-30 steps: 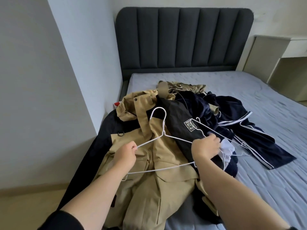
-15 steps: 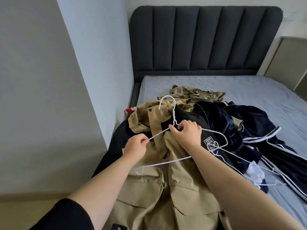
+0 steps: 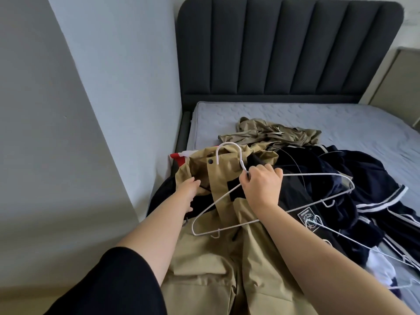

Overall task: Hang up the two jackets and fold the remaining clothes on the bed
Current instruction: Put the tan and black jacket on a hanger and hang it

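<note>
A tan jacket [image 3: 227, 258] with black panels lies spread on the near left of the bed [image 3: 341, 119]. My right hand [image 3: 261, 187] grips the neck of a white wire hanger [image 3: 227, 196] just above the jacket's collar. My left hand [image 3: 188, 192] reaches into the jacket's left collar opening, fingertips hidden in the fabric. A second white hanger [image 3: 363, 246] lies on the dark clothes at the right. A navy garment with white stripes [image 3: 363, 178] is heaped right of the jacket. A crumpled olive garment [image 3: 272, 133] lies behind.
A grey wall corner [image 3: 102, 133] juts in close on the left of the bed. The dark padded headboard [image 3: 295, 48] stands at the back. A beige cabinet [image 3: 395, 83] is at the far right. A red and white item [image 3: 179, 156] peeks out by the bed's left edge.
My left hand has let go of the hanger's left arm and moved up into the jacket's collar. My right hand still grips the hanger's neck, which has lifted slightly.
</note>
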